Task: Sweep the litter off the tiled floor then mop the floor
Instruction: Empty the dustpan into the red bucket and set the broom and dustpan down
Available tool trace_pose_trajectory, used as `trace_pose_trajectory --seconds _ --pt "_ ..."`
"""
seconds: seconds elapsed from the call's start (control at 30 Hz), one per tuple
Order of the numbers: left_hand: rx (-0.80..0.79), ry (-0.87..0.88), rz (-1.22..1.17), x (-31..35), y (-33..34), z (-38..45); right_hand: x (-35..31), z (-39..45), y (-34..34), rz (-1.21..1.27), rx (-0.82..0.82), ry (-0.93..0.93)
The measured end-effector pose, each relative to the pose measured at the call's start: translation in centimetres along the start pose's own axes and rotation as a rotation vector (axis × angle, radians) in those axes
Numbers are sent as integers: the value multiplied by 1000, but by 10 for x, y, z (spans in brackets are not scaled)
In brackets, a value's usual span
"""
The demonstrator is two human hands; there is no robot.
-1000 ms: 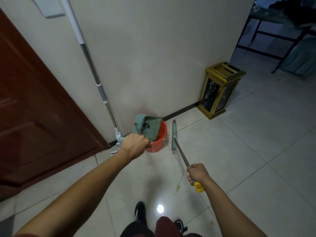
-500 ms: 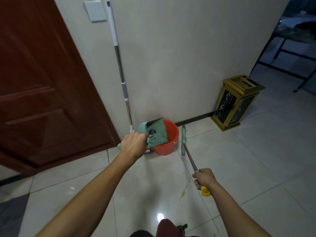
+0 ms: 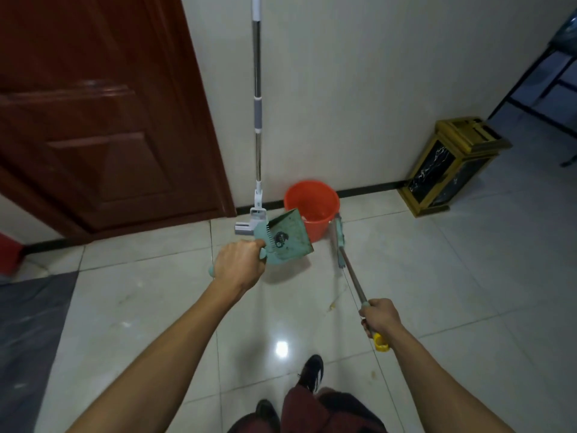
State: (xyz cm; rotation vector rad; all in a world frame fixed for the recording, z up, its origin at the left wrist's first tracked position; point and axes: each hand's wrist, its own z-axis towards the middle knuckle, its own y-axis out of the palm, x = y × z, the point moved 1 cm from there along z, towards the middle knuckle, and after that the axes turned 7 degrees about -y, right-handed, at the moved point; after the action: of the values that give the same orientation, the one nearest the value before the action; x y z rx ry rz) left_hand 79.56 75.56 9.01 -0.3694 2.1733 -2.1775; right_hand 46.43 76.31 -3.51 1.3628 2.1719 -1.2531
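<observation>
My left hand grips the handle of a teal dustpan, held off the floor just in front of an orange bucket by the wall. A dark clump of litter lies in the pan. My right hand grips the broom handle near its yellow end cap. The broom stretches forward, its teal head on the tiles beside the bucket's right side. A mop with a metal pole leans upright against the wall, its head on the floor left of the bucket.
A dark red door fills the left. A gold and black bin stands by the wall on the right. A small yellowish stain marks the tiled floor. A dark mat lies at left. My shoes are at the bottom.
The view has shifted, with the door and mop more central. The dustpan has come back from over the bucket's rim and sits lower in front of it. My right hand keeps hold of the broom.
</observation>
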Motion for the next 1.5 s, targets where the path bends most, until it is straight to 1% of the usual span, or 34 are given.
trace_pose_trajectory --seconds 0.13,0.23,0.37,0.53,0.77,0.87,1.0,1.1,1.23,1.33,1.43,1.5 --pt "-89 -18 7 8 28 -19 17 -18 -10 -49 30 3" --pt "-169 -29 12 20 50 -25 31 -13 -21 -120 38 -9" --pt "-254 -68 3 45 79 -22 59 16 -38 -198 25 31" --pt "-340 -102 31 85 117 -14 97 75 -62 -401 -35 6" --pt "-423 -138 83 135 147 2 89 144 -94 -616 -111 -81" --pt "-445 -168 96 140 154 6 80 169 -100 -688 -136 -105" --pt "-462 -206 105 134 158 -3 73 184 -96 -733 -241 -86" --pt "-470 -228 102 128 159 -14 80 176 -88 -748 -320 -51" --pt "-478 -240 92 120 158 -33 99 147 -73 -814 -354 -61" --pt "-477 -262 67 108 157 -49 114 115 -61 -862 -379 -78" --pt "-475 -243 53 93 156 -74 132 76 -47 -887 -395 -85" --pt "-471 -221 50 82 157 -95 146 47 -36 -902 -436 -89"
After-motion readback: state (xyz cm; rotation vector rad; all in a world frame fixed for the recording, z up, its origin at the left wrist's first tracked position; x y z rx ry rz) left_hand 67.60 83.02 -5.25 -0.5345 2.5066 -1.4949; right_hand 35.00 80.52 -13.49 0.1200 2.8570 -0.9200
